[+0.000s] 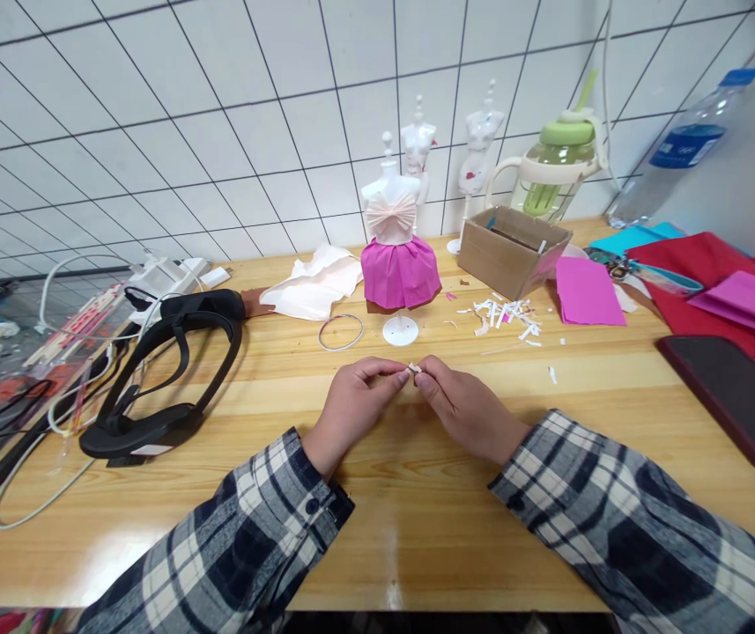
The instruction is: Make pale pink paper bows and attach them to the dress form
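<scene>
Over the middle of the wooden table (377,528), both my hands pinch one small, pale scrap (415,368), its kind too small to make out. My left hand (358,401) grips its left side between thumb and forefinger. On the other side, my right hand (466,405) is closed on it the same way. Just beyond my fingertips stands a small white dress form (390,187) on a round base, wearing a pale pleated bow top and a magenta pleated paper skirt (401,275). A thin ring (341,332) lies left of its base.
White paper strips (506,315) lie before a cardboard box (513,251). Magenta paper (589,291), red sheets (687,291) and a phone (737,401) are at right. Black headgear (169,379) and cables lie left. Two more dress forms, a green-lidded cup (555,167) and a bottle (684,150) stand behind.
</scene>
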### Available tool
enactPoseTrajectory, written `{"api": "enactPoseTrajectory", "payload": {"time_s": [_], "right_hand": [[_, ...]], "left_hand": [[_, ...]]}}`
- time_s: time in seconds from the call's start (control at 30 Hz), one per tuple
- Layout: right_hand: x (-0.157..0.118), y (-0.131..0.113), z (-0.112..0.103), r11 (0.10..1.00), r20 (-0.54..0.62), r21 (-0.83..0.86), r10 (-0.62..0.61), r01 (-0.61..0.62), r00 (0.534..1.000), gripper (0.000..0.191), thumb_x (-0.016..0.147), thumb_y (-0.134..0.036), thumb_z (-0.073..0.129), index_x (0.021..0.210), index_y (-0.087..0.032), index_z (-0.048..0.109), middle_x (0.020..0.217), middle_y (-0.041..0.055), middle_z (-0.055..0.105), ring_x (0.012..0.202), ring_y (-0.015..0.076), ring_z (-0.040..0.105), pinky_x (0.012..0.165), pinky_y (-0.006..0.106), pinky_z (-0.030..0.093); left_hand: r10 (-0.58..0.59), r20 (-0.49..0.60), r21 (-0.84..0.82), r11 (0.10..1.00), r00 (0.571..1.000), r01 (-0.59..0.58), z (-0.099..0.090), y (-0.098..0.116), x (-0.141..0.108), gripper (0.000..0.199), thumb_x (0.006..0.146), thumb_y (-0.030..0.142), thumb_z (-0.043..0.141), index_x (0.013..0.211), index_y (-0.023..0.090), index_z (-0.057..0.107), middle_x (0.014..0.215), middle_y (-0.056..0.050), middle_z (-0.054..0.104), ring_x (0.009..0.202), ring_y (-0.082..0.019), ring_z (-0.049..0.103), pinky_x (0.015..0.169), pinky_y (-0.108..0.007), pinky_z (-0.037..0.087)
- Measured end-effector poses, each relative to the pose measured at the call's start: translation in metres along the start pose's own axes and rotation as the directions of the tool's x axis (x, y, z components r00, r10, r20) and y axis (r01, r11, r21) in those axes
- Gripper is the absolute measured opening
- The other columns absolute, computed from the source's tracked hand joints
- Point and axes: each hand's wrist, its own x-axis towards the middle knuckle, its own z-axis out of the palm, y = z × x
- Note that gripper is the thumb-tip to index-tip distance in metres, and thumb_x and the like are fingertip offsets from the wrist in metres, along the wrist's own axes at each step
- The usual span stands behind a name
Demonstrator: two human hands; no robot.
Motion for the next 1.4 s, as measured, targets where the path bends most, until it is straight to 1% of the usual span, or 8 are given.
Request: {"api": "enactPoseTrajectory", "payload": {"time_s": [0.1, 0.3, 0.5, 0.7, 0.93, 1.17, 1.4], "right_hand": [[0.0004, 0.0008, -0.0006, 1.0, 0.002, 0.018, -0.016, 0.016, 1.0, 0.025, 0.1, -0.041, 0.029, 0.094, -0.023, 0.045, 0.079, 0.0016, 0.061, 0.074, 0.0182, 0.059, 0.065, 0.028, 0.037], [0.0002, 0.0018, -0.0007, 0.998, -0.027, 0.033, -0.054, 0.055, 0.998, 0.023, 0.1, -0.039, 0.03, 0.089, -0.023, 0.042, 0.076, -0.0001, 0.057, 0.07, 0.0174, 0.055, 0.063, 0.027, 0.035], [0.0013, 0.0016, -0.0005, 0.999, 0.004, 0.001, -0.049, 0.049, 0.999, 0.023, 0.101, -0.038, 0.029, 0.089, -0.023, 0.042, 0.075, 0.0004, 0.055, 0.071, 0.0181, 0.055, 0.063, 0.028, 0.034], [0.002, 0.0014, -0.0024, 0.998, 0.003, 0.004, -0.06, 0.06, 0.998, 0.023, 0.1, -0.037, 0.031, 0.084, -0.023, 0.041, 0.072, -0.0006, 0.053, 0.068, 0.0172, 0.053, 0.061, 0.027, 0.032], [0.0024, 0.0022, 0.0, 0.999, -0.001, 0.017, -0.044, 0.044, 0.999, 0.025, 0.1, -0.039, 0.032, 0.082, -0.023, 0.04, 0.071, -0.0012, 0.052, 0.066, 0.0167, 0.052, 0.06, 0.027, 0.029], [0.0011, 0.001, 0.0025, 0.999, -0.031, 0.04, -0.026, 0.028, 0.999, 0.027, 0.1, -0.041, 0.031, 0.079, -0.024, 0.036, 0.068, -0.0021, 0.049, 0.062, 0.0162, 0.047, 0.059, 0.027, 0.027], [0.002, 0.0026, 0.0035, 0.996, -0.046, 0.078, -0.042, 0.045, 0.998, 0.028, 0.1, -0.041, 0.032, 0.079, -0.023, 0.038, 0.069, -0.002, 0.05, 0.064, 0.016, 0.047, 0.059, 0.027, 0.028]], "left_hand": [[0.005, 0.013, -0.007, 1.0, 1.0, -0.005, 0.0, -0.0004, 0.0001, 0.014, 0.075, 0.031, 0.072, 0.082, 0.019, 0.077, 0.089, -0.006, 0.077, 0.086, -0.022, 0.069, 0.085, -0.033, 0.051], [-0.005, 0.017, -0.091, 0.996, 1.0, 0.007, -0.0004, -0.0027, 0.0011, 0.02, 0.078, 0.034, 0.07, 0.089, 0.019, 0.076, 0.096, -0.006, 0.076, 0.092, -0.022, 0.068, 0.088, -0.034, 0.05], [0.015, 0.046, -0.032, 0.999, 0.999, -0.013, -0.0002, -0.0017, 0.0012, 0.016, 0.078, 0.033, 0.07, 0.085, 0.019, 0.076, 0.093, -0.005, 0.076, 0.09, -0.022, 0.068, 0.088, -0.033, 0.05], [0.027, 0.055, -0.011, 1.0, 0.998, -0.026, -0.0007, -0.0023, 0.0017, 0.017, 0.078, 0.033, 0.069, 0.084, 0.019, 0.075, 0.092, -0.006, 0.076, 0.09, -0.022, 0.068, 0.088, -0.033, 0.05], [0.088, 0.051, 0.07, 0.993, 0.995, -0.091, -0.0022, -0.0001, 0.0011, 0.014, 0.078, 0.03, 0.068, 0.083, 0.018, 0.074, 0.091, -0.006, 0.075, 0.087, -0.02, 0.068, 0.086, -0.032, 0.051], [0.064, 0.055, 0.082, 0.994, 0.996, -0.068, -0.0012, 0.0014, 0.0003, 0.015, 0.078, 0.03, 0.067, 0.085, 0.017, 0.073, 0.092, -0.006, 0.075, 0.087, -0.021, 0.068, 0.085, -0.032, 0.051], [0.03, 0.075, 0.036, 0.999, 0.997, -0.033, -0.0001, -0.0016, 0.0005, 0.019, 0.079, 0.032, 0.067, 0.087, 0.016, 0.072, 0.092, -0.007, 0.075, 0.088, -0.021, 0.067, 0.084, -0.032, 0.05]]}}
